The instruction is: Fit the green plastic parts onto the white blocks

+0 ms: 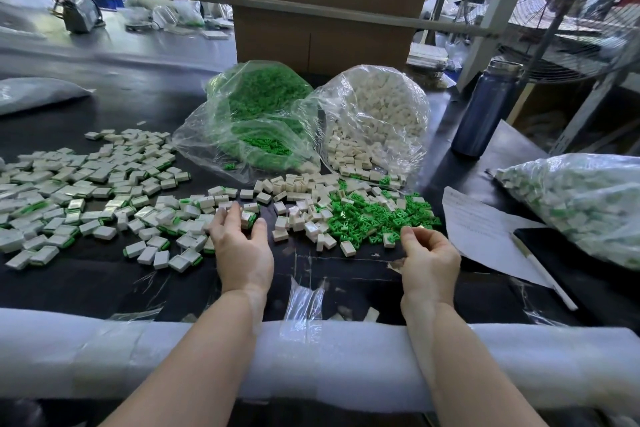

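Left hand (242, 246): grip curled, thumb and fingers pinching one fitted block (248, 218) (white with green showing at its edge), which sits at the fingertips, at 12 o'clock from the palm, just above the dark worktop (104, 281).

Right hand (429, 258): fingers curled inward, thumb meeting forefinger at 10 o'clock of the palm; whether anything is pinched there cannot be told (the fingertips hide it). The hand hovers at the 5 o'clock edge of the loose green parts.

Green parts (374, 218): loose heap on the worktop, at 11 o'clock from the right hand, just beside its fingertips.

White blocks (301, 215): unfitted, scattered between the two hands and toward 12 o'clock, mingling with the green heap at its left border.

Finished blocks (79, 194): wide spread at 9 to 10 o'clock of the left hand, many showing a green rim.

Green bag (256, 114): clear plastic, mouth open toward the person, at 12 o'clock of the left hand.

White bag (377, 118): clear plastic, touching the green bag's right side, spilling blocks toward the heaps.

Third bag (581, 204): at 2 o'clock of the right hand, holding white pieces with green.

Paper (485, 229) and pen (543, 270): just right of the right hand.

Bottle (485, 107): dark blue, upright, right of the white bag.

Foam pad (346, 357): along the near edge, under both forearms.
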`<action>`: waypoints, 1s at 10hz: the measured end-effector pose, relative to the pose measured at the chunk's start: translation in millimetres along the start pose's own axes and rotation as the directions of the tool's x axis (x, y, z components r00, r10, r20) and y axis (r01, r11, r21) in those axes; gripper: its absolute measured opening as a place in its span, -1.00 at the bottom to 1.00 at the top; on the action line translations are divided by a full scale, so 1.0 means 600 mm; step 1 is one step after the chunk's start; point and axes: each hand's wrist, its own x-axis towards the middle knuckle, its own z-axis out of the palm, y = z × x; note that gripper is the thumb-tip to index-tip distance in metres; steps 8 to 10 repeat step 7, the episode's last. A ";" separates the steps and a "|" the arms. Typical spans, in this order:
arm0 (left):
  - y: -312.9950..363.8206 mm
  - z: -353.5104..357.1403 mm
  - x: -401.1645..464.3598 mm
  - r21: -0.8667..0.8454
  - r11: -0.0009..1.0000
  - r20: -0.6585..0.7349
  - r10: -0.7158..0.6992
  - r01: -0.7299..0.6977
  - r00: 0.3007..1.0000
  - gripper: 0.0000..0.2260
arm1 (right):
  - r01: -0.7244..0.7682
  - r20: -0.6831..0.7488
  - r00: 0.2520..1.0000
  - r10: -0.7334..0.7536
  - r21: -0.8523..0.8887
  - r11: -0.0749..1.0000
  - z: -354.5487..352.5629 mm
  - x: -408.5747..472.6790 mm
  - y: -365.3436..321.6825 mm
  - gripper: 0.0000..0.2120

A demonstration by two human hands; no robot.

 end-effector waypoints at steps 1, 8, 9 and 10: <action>0.002 -0.001 -0.004 0.014 0.999 0.026 0.046 -0.046 0.999 -0.61 | -0.048 -0.031 0.998 0.050 0.073 0.996 -0.003 0.003 0.000 -0.83; 0.015 0.000 -0.030 0.030 0.868 0.134 0.487 -0.495 0.863 -0.88 | 0.023 0.040 0.998 -0.038 0.333 0.943 -0.022 -0.022 -0.021 -0.70; 0.015 0.000 -0.030 0.030 0.868 0.134 0.487 -0.495 0.863 -0.88 | 0.023 0.040 0.998 -0.038 0.333 0.943 -0.022 -0.022 -0.021 -0.70; 0.015 0.000 -0.030 0.030 0.868 0.134 0.487 -0.495 0.863 -0.88 | 0.023 0.040 0.998 -0.038 0.333 0.943 -0.022 -0.022 -0.021 -0.70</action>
